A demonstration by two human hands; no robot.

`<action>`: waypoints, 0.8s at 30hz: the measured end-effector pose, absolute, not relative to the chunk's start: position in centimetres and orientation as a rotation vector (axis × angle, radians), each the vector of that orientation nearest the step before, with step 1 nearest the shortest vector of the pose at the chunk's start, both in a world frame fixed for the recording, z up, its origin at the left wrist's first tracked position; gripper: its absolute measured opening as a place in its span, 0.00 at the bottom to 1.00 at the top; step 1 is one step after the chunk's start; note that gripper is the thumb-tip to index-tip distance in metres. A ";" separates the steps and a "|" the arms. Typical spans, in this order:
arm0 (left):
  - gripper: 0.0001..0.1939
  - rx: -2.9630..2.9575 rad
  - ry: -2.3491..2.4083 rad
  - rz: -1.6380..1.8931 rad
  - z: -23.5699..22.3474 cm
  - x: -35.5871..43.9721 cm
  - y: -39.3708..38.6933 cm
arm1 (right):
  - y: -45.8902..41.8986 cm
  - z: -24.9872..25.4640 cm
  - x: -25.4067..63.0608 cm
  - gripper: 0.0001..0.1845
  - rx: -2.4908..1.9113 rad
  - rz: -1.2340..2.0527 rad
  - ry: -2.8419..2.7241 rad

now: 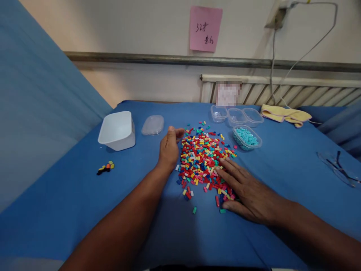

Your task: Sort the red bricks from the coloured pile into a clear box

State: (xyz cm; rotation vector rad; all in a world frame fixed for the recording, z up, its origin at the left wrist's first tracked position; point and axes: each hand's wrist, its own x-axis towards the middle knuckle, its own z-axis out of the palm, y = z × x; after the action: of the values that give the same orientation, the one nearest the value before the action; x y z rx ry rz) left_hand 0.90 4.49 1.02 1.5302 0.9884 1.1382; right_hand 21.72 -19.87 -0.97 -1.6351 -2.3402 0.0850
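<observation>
A wide heap of small multicoloured plastic bricks (201, 158) lies on the blue cloth between my hands. My left hand (169, 147) stands on edge along the heap's left side, thumb up and fingers stretched toward the far bricks. On the right, my right hand (243, 188) lies palm down with fingers spread, the fingertips touching bricks at the near right edge. Neither hand shows a brick in its grip; what is under the right palm is hidden. Beyond the right hand sits a clear tub of turquoise bricks (246, 137).
A white bin (118, 131) and clear lids (153, 125) stand at the left, near a few yellow, orange and black bricks (106, 168). Clear tubs (237, 116) line the back, beside a yellow cloth (284, 114). Glasses (340, 169) lie far right. A radiator (296, 90) is behind.
</observation>
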 end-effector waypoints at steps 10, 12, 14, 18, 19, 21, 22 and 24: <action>0.44 1.454 0.970 1.123 -0.2 0.6 5.1 | -8.1 -0.2 17.9 0.37 -1.512 -0.011 -2.384; 0.44 1.422 0.946 1.121 -0.4 0.7 5.2 | -5.7 0.2 17.7 0.37 -1.587 0.003 -2.374; 0.43 1.395 0.926 1.118 -0.5 0.7 5.3 | -3.5 0.6 17.8 0.36 -1.630 0.018 -2.372; 0.43 1.359 0.927 1.098 -0.6 0.6 5.4 | -0.3 1.0 18.2 0.34 -1.739 0.036 -2.350; 0.42 1.336 0.921 1.096 -0.6 0.6 5.5 | 0.1 1.1 18.2 0.34 -1.784 0.046 -2.339; 0.40 1.270 0.886 1.101 -0.5 0.5 5.4 | 0.3 1.1 18.3 0.35 -1.841 0.061 -2.331; 0.39 1.239 0.859 1.098 -0.4 0.5 5.4 | 0.0 1.1 18.3 0.35 -1.848 0.059 -2.333; 0.37 1.201 0.804 1.070 -0.2 0.5 5.1 | -1.3 1.1 18.3 0.37 -1.829 0.048 -2.352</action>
State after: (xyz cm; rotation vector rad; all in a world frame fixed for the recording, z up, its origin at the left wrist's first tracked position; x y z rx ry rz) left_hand 0.52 5.15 -0.20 1.2009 0.8036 1.0703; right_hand 18.27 -1.29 1.06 -1.8287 -2.3523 0.0478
